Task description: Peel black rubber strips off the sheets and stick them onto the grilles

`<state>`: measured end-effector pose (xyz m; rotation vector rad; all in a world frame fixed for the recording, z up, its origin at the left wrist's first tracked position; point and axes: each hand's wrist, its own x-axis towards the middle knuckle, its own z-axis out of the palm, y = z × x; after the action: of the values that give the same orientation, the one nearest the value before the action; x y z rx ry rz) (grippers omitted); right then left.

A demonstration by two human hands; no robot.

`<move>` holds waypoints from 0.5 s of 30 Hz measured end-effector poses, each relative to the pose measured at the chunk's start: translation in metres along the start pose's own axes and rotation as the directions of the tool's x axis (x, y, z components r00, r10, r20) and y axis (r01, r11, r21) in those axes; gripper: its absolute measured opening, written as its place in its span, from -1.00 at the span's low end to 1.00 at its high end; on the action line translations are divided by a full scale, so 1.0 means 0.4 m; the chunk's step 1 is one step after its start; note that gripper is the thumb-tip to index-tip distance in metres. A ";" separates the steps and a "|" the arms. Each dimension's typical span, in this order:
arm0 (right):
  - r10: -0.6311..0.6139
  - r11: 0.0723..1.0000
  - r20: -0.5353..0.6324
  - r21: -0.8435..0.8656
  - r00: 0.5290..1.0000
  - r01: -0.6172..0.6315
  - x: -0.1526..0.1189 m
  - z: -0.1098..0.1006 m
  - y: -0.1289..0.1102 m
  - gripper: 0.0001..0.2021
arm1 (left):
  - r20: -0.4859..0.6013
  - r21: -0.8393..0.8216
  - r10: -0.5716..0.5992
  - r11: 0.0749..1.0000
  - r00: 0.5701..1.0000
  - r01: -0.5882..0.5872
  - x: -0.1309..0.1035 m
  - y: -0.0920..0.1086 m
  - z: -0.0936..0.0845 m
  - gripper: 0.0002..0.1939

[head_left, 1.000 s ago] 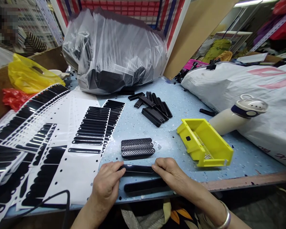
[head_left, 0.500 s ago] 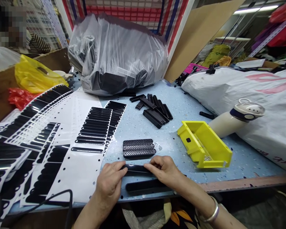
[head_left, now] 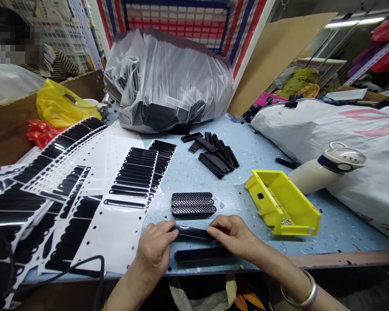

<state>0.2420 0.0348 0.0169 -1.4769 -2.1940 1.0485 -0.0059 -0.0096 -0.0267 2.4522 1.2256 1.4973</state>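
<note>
Both my hands press on one long black glossy strip (head_left: pixel 192 233) lying on the blue table near its front edge. My left hand (head_left: pixel 155 248) grips its left end and my right hand (head_left: pixel 233 235) covers its right end. A second black strip (head_left: pixel 197 255) lies just in front of it, partly under my right hand. Three perforated black grille pieces (head_left: pixel 193 204) sit side by side just beyond the held strip. White backing sheets with rows of black stickers (head_left: pixel 129 181) lie to the left.
A yellow plastic tray (head_left: pixel 283 203) stands to the right, a white bottle (head_left: pixel 327 168) behind it. Loose black grilles (head_left: pixel 215 153) are piled mid-table. A clear bag of black parts (head_left: pixel 168 82) and a white sack (head_left: pixel 337 129) fill the back. A black cable (head_left: pixel 94 268) crosses the front left.
My right hand slid left along the strip, then back toward its right end. The camera shifted slightly; the strip stays on the table.
</note>
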 end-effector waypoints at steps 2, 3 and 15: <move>-0.046 0.995 -0.060 -0.094 0.997 0.040 0.012 0.019 -0.003 -0.71 | 0.001 -0.003 0.006 1.000 1.000 -0.006 0.003 0.000 -0.002 -0.67; -0.072 0.989 -0.071 -0.135 0.995 0.062 0.019 0.029 -0.006 -0.71 | 0.002 -0.004 0.008 1.000 1.000 -0.008 0.004 0.000 -0.002 -0.67; -0.150 0.952 -0.090 -0.283 0.985 0.119 0.042 0.057 -0.016 -0.49 | -0.033 -0.042 -0.053 0.998 0.998 0.052 0.000 0.007 0.009 -0.63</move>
<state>0.2169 0.0391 0.0031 -1.4292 -2.3965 0.6191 -0.0016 -0.0100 -0.0276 2.3598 1.2415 1.5406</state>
